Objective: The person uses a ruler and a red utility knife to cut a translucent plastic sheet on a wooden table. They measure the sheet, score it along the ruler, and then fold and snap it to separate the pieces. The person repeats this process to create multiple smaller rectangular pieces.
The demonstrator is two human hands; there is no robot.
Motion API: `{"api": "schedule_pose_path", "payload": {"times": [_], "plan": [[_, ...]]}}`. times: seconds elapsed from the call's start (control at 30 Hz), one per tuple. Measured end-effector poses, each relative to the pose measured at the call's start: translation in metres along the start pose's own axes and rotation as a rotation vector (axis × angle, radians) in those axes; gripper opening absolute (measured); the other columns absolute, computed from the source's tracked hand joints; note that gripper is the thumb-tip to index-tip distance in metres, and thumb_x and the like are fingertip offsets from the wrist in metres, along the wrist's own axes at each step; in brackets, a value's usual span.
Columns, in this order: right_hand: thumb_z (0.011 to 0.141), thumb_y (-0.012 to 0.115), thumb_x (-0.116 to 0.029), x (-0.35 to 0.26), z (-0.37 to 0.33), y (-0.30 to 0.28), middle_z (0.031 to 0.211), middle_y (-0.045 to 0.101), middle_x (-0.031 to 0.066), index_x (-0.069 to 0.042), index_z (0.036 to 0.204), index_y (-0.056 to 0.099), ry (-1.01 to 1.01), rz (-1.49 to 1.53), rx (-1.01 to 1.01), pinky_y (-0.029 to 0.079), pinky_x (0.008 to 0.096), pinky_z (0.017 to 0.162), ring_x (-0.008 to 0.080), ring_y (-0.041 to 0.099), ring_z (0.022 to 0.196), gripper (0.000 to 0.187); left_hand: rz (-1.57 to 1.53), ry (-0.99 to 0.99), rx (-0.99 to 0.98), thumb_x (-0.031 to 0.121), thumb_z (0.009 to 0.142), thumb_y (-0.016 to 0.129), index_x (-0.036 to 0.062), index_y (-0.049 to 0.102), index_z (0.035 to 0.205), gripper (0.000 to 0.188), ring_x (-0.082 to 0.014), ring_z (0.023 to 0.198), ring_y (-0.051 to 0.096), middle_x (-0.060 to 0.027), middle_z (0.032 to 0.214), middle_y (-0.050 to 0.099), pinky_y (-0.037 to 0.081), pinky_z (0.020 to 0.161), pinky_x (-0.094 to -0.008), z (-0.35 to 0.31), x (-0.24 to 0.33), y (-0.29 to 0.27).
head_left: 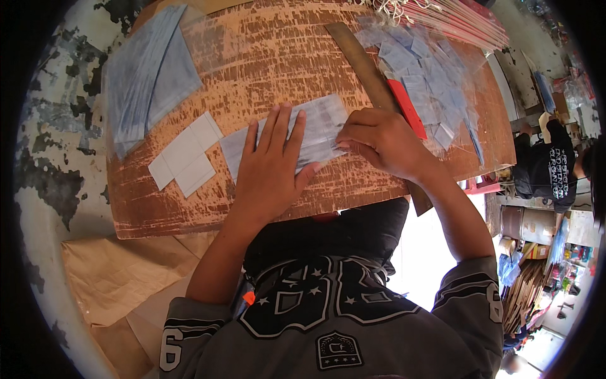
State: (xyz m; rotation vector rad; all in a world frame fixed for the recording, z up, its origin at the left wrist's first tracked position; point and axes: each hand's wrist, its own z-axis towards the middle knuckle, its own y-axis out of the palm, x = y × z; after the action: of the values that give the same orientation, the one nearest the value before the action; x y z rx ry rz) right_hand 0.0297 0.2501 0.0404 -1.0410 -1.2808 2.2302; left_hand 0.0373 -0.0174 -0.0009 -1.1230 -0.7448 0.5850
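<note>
A bluish, see-through plastic sheet (319,117), folded into a long strip, lies on the worn wooden table in front of me. My left hand (271,155) rests flat on its left part, fingers stretched out and a little apart. At the strip's right end my right hand (379,142) is closed in a pinch, fingertips down against the plastic. What sits between those fingertips is too small to tell. Left of the strip lie white paper pieces (192,151) with ruled lines. Just beyond my right hand is a red flat-handled tool (407,107), perhaps a cutter, beside a long brown ruler-like strip (360,60).
A stack of larger bluish plastic sheets (148,82) covers the table's far left. Many small cut plastic pieces (423,76) are heaped at the right, below a bundle of red and white sticks with strings (448,22). Another person (549,164) is off to the right.
</note>
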Motion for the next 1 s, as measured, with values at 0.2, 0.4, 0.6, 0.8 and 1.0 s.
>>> {"api": "schedule_pose_path", "payload": {"times": [0.2, 0.4, 0.6, 0.8, 1.0], "plan": [[0.092, 0.078, -0.011, -0.012, -0.007, -0.007, 0.099, 0.071, 0.0114, -0.003, 0.103, 0.075, 0.064, 0.045, 0.006, 0.056, 0.0448, 0.080, 0.0336, 0.071, 0.092, 0.013, 0.009, 0.002, 0.010, 0.053, 0.104, 0.060, 0.0035, 0.036, 0.166, 0.083, -0.0392, 0.160, 0.031, -0.0236, 0.170, 0.035, 0.021, 0.130, -0.0604, 0.000, 0.000, 0.001], [0.096, 0.076, -0.011, -0.024, -0.033, -0.024, 0.102, 0.071, 0.0152, -0.001, 0.110, 0.074, 0.392, 0.032, 0.249, 0.058, 0.0439, 0.081, 0.0366, 0.072, 0.095, 0.017, 0.011, -0.001, -0.007, 0.056, 0.105, 0.057, 0.0032, 0.036, 0.166, 0.083, -0.0392, 0.160, 0.031, -0.0233, 0.170, 0.034, 0.021, 0.130, -0.0598, 0.000, 0.000, 0.000], [0.098, 0.077, -0.018, -0.002, -0.051, -0.033, 0.110, 0.068, 0.0191, -0.003, 0.125, 0.071, 0.667, -0.175, 0.386, 0.058, 0.0458, 0.080, 0.0377, 0.072, 0.095, 0.031, 0.009, -0.017, -0.037, 0.057, 0.106, 0.055, 0.0031, 0.035, 0.167, 0.084, -0.0397, 0.161, 0.030, -0.0241, 0.171, 0.033, 0.020, 0.131, -0.0594, -0.001, 0.003, -0.003], [0.094, 0.081, -0.033, 0.020, -0.053, -0.021, 0.113, 0.067, 0.0196, -0.003, 0.128, 0.069, 0.687, -0.272, 0.382, 0.058, 0.0498, 0.082, 0.0412, 0.071, 0.095, 0.047, 0.008, -0.005, -0.043, 0.058, 0.107, 0.053, 0.0022, 0.034, 0.167, 0.084, -0.0412, 0.161, 0.029, -0.0245, 0.172, 0.031, 0.019, 0.131, -0.0600, -0.001, 0.000, -0.003], [0.092, 0.082, -0.025, 0.032, -0.049, -0.023, 0.103, 0.069, 0.0207, -0.003, 0.120, 0.072, 0.708, -0.231, 0.397, 0.058, 0.0488, 0.078, 0.0393, 0.071, 0.088, 0.037, -0.013, -0.005, -0.062, 0.058, 0.106, 0.054, 0.0019, 0.033, 0.167, 0.086, -0.0396, 0.162, 0.027, -0.0238, 0.173, 0.029, 0.018, 0.131, -0.0592, -0.001, -0.001, -0.005]]}}
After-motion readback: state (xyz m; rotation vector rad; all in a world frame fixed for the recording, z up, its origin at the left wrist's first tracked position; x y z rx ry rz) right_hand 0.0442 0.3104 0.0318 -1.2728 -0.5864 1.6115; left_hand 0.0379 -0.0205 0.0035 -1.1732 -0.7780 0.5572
